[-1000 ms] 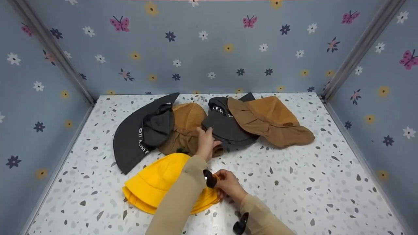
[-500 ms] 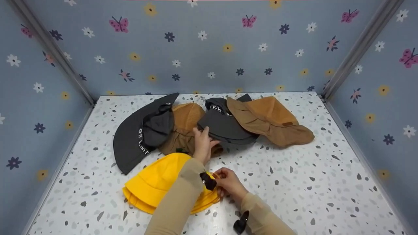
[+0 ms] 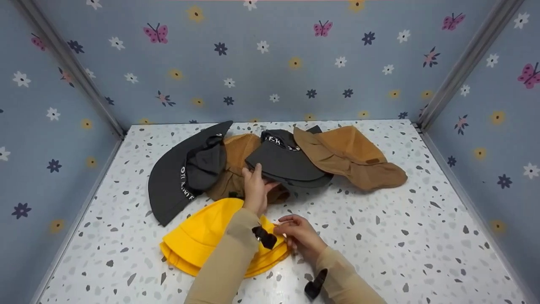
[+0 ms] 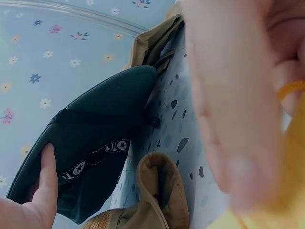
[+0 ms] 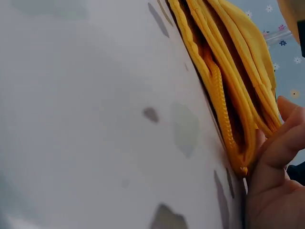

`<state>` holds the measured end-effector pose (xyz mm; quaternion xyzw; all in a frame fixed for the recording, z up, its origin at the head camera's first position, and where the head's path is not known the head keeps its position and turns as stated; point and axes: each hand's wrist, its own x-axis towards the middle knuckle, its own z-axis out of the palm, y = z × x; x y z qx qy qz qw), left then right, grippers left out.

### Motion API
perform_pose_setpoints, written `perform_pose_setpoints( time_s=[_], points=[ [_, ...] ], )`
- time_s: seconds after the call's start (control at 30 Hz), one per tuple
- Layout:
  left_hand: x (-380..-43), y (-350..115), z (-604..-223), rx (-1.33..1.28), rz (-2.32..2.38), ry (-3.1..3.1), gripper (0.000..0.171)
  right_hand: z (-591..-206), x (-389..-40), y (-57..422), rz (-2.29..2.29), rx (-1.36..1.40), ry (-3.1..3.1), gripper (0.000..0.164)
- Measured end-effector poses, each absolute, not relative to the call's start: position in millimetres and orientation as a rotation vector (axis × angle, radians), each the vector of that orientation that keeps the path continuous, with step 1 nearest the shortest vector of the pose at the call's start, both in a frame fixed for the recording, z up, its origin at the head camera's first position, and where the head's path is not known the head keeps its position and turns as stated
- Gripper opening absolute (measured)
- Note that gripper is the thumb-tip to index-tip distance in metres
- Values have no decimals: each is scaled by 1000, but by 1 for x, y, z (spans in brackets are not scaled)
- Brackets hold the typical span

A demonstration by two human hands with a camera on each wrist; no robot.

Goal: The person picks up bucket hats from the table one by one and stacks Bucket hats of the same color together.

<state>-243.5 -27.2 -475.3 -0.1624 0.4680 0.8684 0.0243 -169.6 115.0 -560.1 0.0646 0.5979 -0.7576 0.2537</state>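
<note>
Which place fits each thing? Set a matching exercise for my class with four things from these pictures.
Things:
1. yellow hat
2. dark grey hat
3. brown hat
4. black cap

Places:
A. farthest right on the table
B. gripped by the left hand
C. farthest left of the pile
D. nearest the person, pinched by the right hand

Pairs: 1-D, 2-B, 3-A, 4-C

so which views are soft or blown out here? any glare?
Head view: sharp, even light, soft shadows under the hats, no glare on the table. Left wrist view: dark grey cap in focus, but a big blurred, overexposed hand fills the right side. Right wrist view: yellow hat brim fairly sharp, the near tabletop a washed-out blur, right hand soft.
</note>
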Motion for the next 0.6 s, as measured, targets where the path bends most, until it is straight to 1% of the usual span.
perform_pose_setpoints(
  time_s=[0.17, 0.33, 0.4, 0.53, 0.6],
  points=[
    [-240, -36, -477, -530, 2672, 1467, 77, -560, -175, 125, -2117, 233, 1525, 52],
    [-234, -42, -477, -554, 2706, 1447, 75, -550, -182, 138, -2153, 258, 1505, 61],
    [-231, -45, -476, -565, 2717, 1437, 75, -543, -186, 141, -2210, 273, 1454, 69],
    [-224, -51, -475, -565, 2722, 1441, 75, -532, -194, 146, -2405, 300, 1236, 93],
    [-221, -54, -474, -572, 2735, 1444, 74, -529, -198, 149, -2478, 292, 1137, 96]
  ],
)
